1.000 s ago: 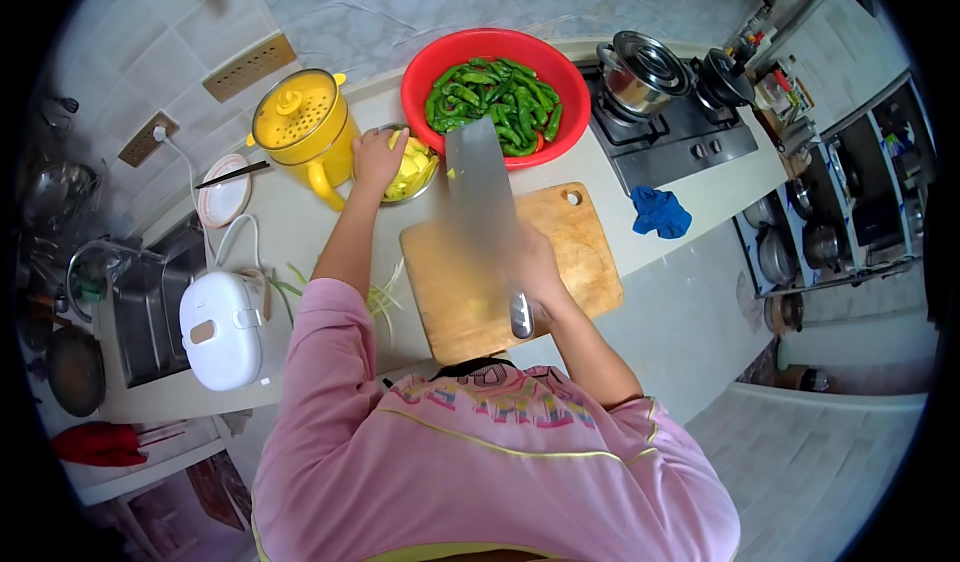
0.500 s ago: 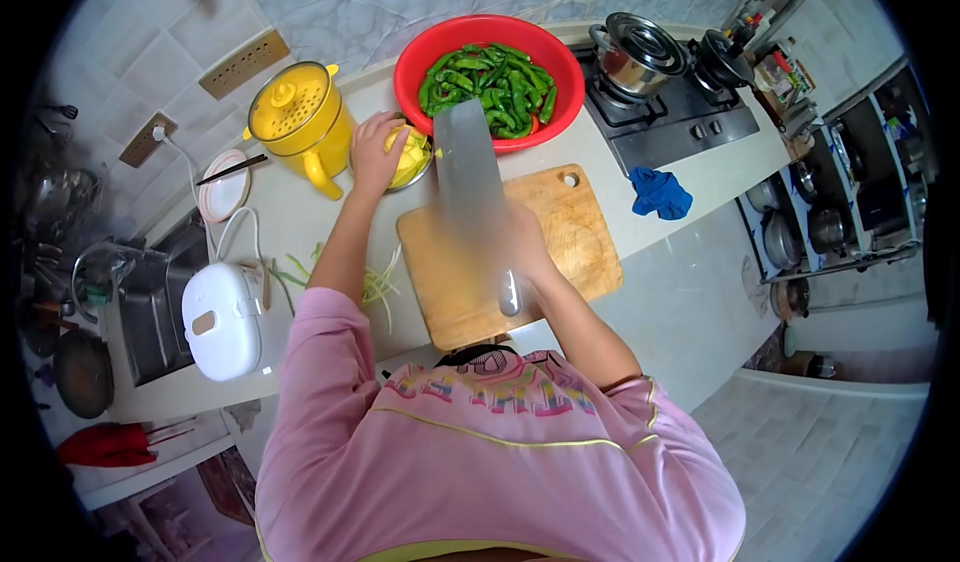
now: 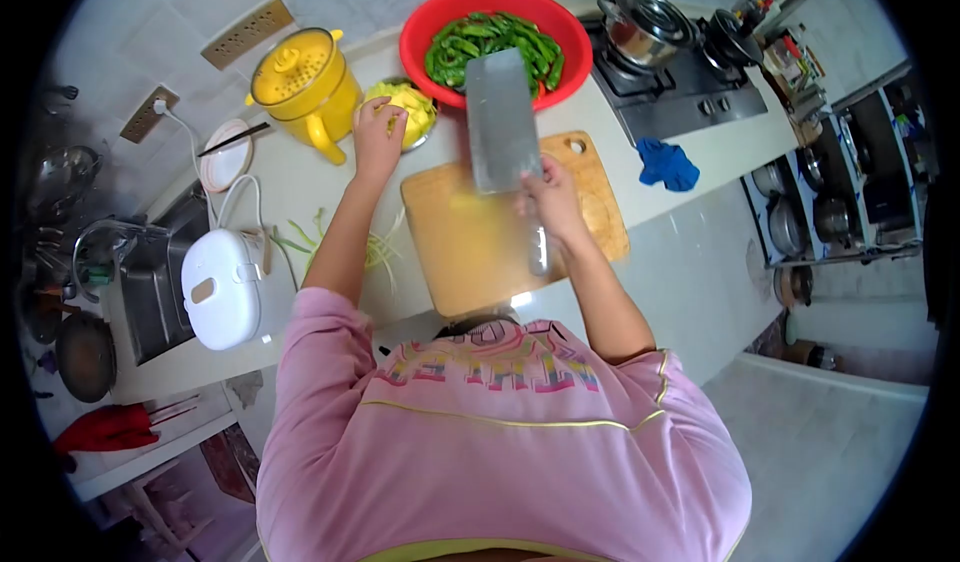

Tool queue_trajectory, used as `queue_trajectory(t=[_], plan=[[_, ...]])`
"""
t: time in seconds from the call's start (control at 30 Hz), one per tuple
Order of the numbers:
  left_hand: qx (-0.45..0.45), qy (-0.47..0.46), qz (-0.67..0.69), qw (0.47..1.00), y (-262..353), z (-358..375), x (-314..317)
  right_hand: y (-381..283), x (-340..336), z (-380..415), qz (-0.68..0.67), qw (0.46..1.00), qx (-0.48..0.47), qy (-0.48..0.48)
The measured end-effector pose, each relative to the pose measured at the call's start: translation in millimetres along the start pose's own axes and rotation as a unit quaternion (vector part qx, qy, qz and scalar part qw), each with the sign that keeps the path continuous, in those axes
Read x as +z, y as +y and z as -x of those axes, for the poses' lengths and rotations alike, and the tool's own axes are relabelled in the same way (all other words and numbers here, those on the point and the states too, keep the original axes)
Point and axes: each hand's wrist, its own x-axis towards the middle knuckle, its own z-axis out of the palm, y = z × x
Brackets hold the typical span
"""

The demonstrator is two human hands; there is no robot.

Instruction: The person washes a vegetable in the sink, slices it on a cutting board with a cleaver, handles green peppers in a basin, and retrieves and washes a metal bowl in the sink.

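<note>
My right hand [image 3: 552, 200] is wrapped round the handle of a cleaver [image 3: 502, 122]. Its broad blade is raised above the far part of a wooden cutting board [image 3: 440, 252] and overlaps the basin's near rim in view. My left hand [image 3: 380, 137] is at the near side of a bowl of yellow cut pieces [image 3: 412, 112]. Its fingers are curved and apart, with yellow showing between thumb and fingers; nothing is seen held. Beyond the board stands a red basin [image 3: 578, 57] full of green peppers [image 3: 460, 50]. A yellowish patch on the board is blurred.
A yellow lidded pot [image 3: 305, 87] stands left of the bowl. Green and pale peelings [image 3: 375, 252] lie beside the board, near a white appliance [image 3: 220, 287] and the sink [image 3: 160, 312]. To the right are a gas stove [image 3: 690, 107], a steel pot [image 3: 640, 37] and a blue cloth [image 3: 667, 165].
The cleaver has swung to the right, and its blade is sharper in view. My left hand has drawn back a little from atop the yellow pieces. The whole view has shifted slightly.
</note>
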Motion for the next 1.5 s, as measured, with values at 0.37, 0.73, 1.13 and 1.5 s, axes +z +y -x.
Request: queue_trajectory(t=[0.37, 0.73, 1.13, 1.5], plan=[[-0.054, -0.244, 0.060, 0.966, 67.6, 110.7, 48.9, 51.0, -121.5, 100.1, -0.045, 0.992, 0.059, 0.104], [-0.009, -0.188, 0.007, 0.982, 121.4, 148.2, 43.9, 92.4, -117.0, 112.5, 0.001, 0.991, 0.131, 0.018], [-0.096, -0.155, -0.024, 0.983, 127.8, 155.2, 62.2, 101.2, -79.8, 98.6, 0.089, 0.984, 0.136, -0.065], [-0.056, -0.007, 0.040, 0.998, 117.3, 115.7, 42.0, 67.7, -27.4, 81.4, 0.063, 0.982, 0.132, -0.119]])
